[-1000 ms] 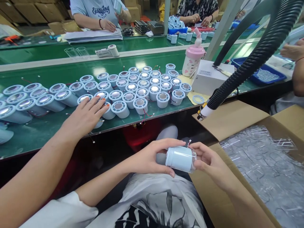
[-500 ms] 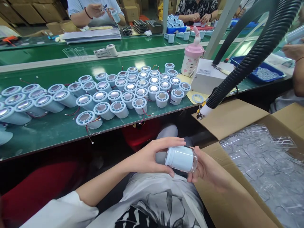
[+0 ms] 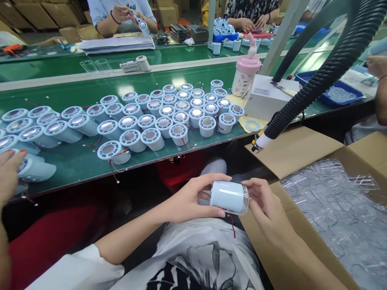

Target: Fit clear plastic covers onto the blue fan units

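Green conveyor table [image 3: 75,165] is running across the view, crowded with pale blue cylinders [image 3: 169,114] standing on end with red wires trailing from some. Below its edge, over the lap, both of the person's forearms are angling inward and meeting at one pale blue cylinder [image 3: 226,196] lying on its side, a clear cap [image 3: 244,200] sitting on its right end and a red wire [image 3: 231,223] dangling beneath. The left hand [image 3: 189,201] is cupping the cylinder's left end, thumb arching over the top and fingers curling under it. The right hand [image 3: 266,205] is gripping the capped end, fingers bent and wrapping around the cap. At the right an open cardboard box [image 3: 296,149] is sitting full of clear plastic pieces [image 3: 335,201], with a black ribbed hose [image 3: 317,76] hanging over its flap. At the far left a co-worker's hand [image 3: 7,175] is resting on another cylinder [image 3: 34,169] near the table's edge.
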Tool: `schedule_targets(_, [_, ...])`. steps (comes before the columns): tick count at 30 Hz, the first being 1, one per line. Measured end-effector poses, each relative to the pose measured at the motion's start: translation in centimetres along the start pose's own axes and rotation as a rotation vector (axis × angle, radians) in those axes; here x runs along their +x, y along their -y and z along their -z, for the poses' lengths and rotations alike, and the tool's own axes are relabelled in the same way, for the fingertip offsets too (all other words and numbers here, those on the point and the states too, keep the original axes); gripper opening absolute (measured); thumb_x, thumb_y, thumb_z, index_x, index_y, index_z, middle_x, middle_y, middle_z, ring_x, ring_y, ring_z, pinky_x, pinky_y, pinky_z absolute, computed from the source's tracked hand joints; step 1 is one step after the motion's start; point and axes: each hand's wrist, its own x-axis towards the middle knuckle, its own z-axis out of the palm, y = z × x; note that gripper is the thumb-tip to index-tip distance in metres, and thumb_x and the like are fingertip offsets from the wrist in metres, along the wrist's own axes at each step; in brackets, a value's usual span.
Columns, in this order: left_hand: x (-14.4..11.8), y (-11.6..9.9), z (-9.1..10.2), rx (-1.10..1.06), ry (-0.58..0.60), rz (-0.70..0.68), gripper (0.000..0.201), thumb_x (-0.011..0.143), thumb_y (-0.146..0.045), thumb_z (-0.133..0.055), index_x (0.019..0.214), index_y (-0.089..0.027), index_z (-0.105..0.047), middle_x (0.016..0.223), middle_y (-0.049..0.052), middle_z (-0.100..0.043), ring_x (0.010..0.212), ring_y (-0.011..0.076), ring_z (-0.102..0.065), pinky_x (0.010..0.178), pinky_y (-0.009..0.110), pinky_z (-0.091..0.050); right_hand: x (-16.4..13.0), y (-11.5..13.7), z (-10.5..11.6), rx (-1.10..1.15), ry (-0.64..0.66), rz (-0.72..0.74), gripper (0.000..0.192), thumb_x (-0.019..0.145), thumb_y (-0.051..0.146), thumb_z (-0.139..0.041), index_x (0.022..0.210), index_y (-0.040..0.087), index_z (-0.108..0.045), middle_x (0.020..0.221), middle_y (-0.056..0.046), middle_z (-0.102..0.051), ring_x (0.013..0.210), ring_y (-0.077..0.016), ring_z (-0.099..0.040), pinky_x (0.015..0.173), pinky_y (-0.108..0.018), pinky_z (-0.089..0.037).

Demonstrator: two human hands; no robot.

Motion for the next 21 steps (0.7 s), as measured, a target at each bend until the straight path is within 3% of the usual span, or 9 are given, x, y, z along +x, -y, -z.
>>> schedule_targets(2, [0.0, -0.1, 0.0, -0.050, 0.017, 0.034, 0.064, 0.073, -0.028, -0.077, 0.131, -0.022, -0.049, 0.121, 0.009, -0.059, 0.104, 0.0231, -0.063, 0.088, 0.035, -0.054, -0.2, -0.4, 0.4, -0.147, 0.004, 0.361, 0.050, 0.088, 0.010, -0.053, 0.130, 0.033, -0.040, 0.146, -0.008, -0.041, 0.126, -0.0265, -0.050, 0.098, -0.046, -0.049])
schedule_targets(3, [0.1, -0.2, 0.0, -0.066, 0.030, 0.042, 0.064, 0.074, -0.029, -0.076, 0.131, -0.022, -0.049, 0.120, 0.009, -0.059, 0.102, 0.0227, -0.063, 0.085, 0.034, -0.055, -0.2, -0.5, 0.5, -0.183, 0.056, 0.494, 0.060, 0.086, 0.004, -0.054, 0.134, 0.038, -0.038, 0.153, -0.004, -0.032, 0.134, -0.0266, -0.041, 0.104, -0.049, -0.043])
schedule_targets(5, [0.3, -0.2, 0.1, -0.079, 0.056, 0.037, 0.064, 0.076, -0.031, -0.075, 0.133, -0.024, -0.049, 0.119, 0.009, -0.060, 0.098, 0.0217, -0.065, 0.081, 0.032, -0.056, -0.2, -0.4, 0.7, -0.192, 0.153, 0.570, 0.067, 0.084, 0.001, -0.058, 0.135, 0.042, -0.042, 0.153, 0.000, -0.035, 0.138, -0.0258, -0.037, 0.109, -0.047, -0.039])
schedule_targets(7, [0.4, -0.3, 0.2, -0.073, 0.074, -0.003, 0.069, 0.074, -0.030, -0.077, 0.136, -0.025, -0.048, 0.123, 0.009, -0.059, 0.103, 0.0229, -0.063, 0.084, 0.032, -0.055, -0.2, -0.1, 0.8, -0.052, 0.200, 0.400, 0.061, 0.084, 0.009, -0.066, 0.133, 0.040, -0.048, 0.146, -0.002, -0.046, 0.133, -0.0254, -0.045, 0.106, -0.042, -0.045])
schedule_targets(11, [0.4, -0.2, 0.3, -0.088, 0.113, -0.050, 0.075, 0.075, -0.020, -0.076, 0.142, -0.027, -0.043, 0.137, 0.011, -0.053, 0.120, 0.0258, -0.056, 0.099, 0.038, -0.049, -0.1, 0.8, 0.8, 0.432, 0.205, -0.017, 0.044, 0.083, 0.032, -0.071, 0.125, 0.036, -0.059, 0.126, -0.004, -0.064, 0.109, -0.0249, -0.064, 0.087, -0.036, -0.057])
schedule_targets(14, [0.3, 0.1, 0.4, -0.180, 0.159, 0.034, 0.077, 0.078, -0.019, -0.072, 0.146, -0.026, -0.035, 0.132, 0.012, -0.058, 0.115, 0.0249, -0.060, 0.100, 0.043, -0.048, 0.0, 1.0, 0.9, 0.505, 0.195, -0.122, 0.042, 0.074, 0.029, -0.080, 0.114, 0.033, -0.068, 0.101, -0.001, -0.073, 0.082, -0.0200, -0.070, 0.072, -0.029, -0.059])
schedule_targets(16, [0.3, 0.5, 0.4, -0.248, 0.181, 0.096, 0.083, 0.076, -0.019, -0.074, 0.147, -0.026, -0.032, 0.125, 0.011, -0.062, 0.110, 0.0241, -0.063, 0.099, 0.043, -0.048, 0.0, 0.9, 0.9, 0.472, 0.192, -0.157, 0.045, 0.068, 0.022, -0.083, 0.111, 0.032, -0.070, 0.094, 0.001, -0.073, 0.068, -0.0160, -0.068, 0.064, -0.026, -0.057])
schedule_targets(18, [0.5, 1.1, 0.3, -0.320, 0.188, 0.132, 0.086, 0.074, -0.020, -0.077, 0.147, -0.028, -0.032, 0.123, 0.010, -0.063, 0.105, 0.0222, -0.065, 0.096, 0.040, -0.049, 0.0, 0.6, 0.8, 0.438, 0.180, -0.195, 0.047, 0.069, 0.020, -0.082, 0.112, 0.032, -0.070, 0.102, 0.001, -0.072, 0.069, -0.0156, -0.067, 0.065, -0.027, -0.057])
schedule_targets(21, [0.9, 2.0, -0.4, -0.423, 0.178, 0.166, 0.086, 0.071, -0.024, -0.079, 0.145, -0.028, -0.035, 0.125, 0.010, -0.061, 0.103, 0.0204, -0.064, 0.091, 0.034, -0.049, -0.1, 0.5, 0.2, 0.434, 0.183, -0.247, 0.047, 0.073, 0.026, -0.078, 0.118, 0.029, -0.067, 0.110, -0.001, -0.071, 0.090, -0.0210, -0.068, 0.079, -0.031, -0.055])
